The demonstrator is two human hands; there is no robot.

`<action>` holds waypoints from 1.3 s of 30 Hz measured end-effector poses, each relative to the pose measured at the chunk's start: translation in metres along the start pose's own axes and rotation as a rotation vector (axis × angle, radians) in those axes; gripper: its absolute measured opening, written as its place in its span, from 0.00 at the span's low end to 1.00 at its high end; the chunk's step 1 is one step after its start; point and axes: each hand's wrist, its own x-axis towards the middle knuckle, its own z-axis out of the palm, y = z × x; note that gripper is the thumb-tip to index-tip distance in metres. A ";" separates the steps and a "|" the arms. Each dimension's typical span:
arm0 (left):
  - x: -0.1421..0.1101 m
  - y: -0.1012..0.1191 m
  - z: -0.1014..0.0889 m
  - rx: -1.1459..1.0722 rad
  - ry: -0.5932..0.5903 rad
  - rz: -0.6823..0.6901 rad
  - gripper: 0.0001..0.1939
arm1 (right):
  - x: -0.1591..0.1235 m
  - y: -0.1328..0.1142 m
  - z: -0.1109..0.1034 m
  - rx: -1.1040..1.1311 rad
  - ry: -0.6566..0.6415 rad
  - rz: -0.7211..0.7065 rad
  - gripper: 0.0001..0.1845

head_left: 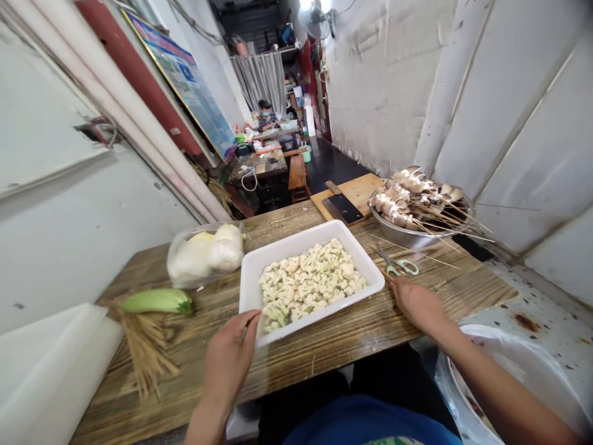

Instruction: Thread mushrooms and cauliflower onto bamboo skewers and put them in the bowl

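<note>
A white plastic tray [312, 238] on the wooden table holds many small cauliflower florets [310, 278]. At its near left corner is my left hand [229, 349], with thumb and forefinger closed on the rim. My right hand [417, 301] rests low by the tray's right corner, its fingers closed. A thin brown stick shows at its fingertips, but I cannot make out what they hold. Just beyond this hand lie green-handled scissors [402, 267]. A bamboo skewer [417, 252] lies on the table behind them.
Skewered mushrooms [407, 194] fill a metal bowl [403, 236] beside a cleaver [343, 207] on a cutting board [364, 188]. Bagged cauliflower [206, 254], a green vegetable [157, 301] and loose skewers [143, 352] lie left. A lined bin [519, 352] stands right; a person [267, 117] sits far back.
</note>
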 end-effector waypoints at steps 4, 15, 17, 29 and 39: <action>0.019 0.008 -0.006 -0.001 -0.114 -0.051 0.15 | 0.004 -0.010 -0.005 -0.108 0.098 -0.026 0.18; 0.084 0.013 0.035 0.226 -0.613 0.083 0.12 | 0.008 0.010 0.010 -0.063 0.208 -0.214 0.13; 0.087 0.010 0.035 0.204 -0.629 0.082 0.14 | 0.009 0.018 0.015 -0.023 0.235 -0.211 0.13; 0.090 0.009 0.023 -0.001 -0.649 0.085 0.03 | -0.061 0.026 0.008 0.955 0.270 -0.190 0.19; 0.124 0.044 0.061 -1.315 -0.517 -0.587 0.06 | -0.090 -0.054 0.002 1.257 0.069 -0.314 0.17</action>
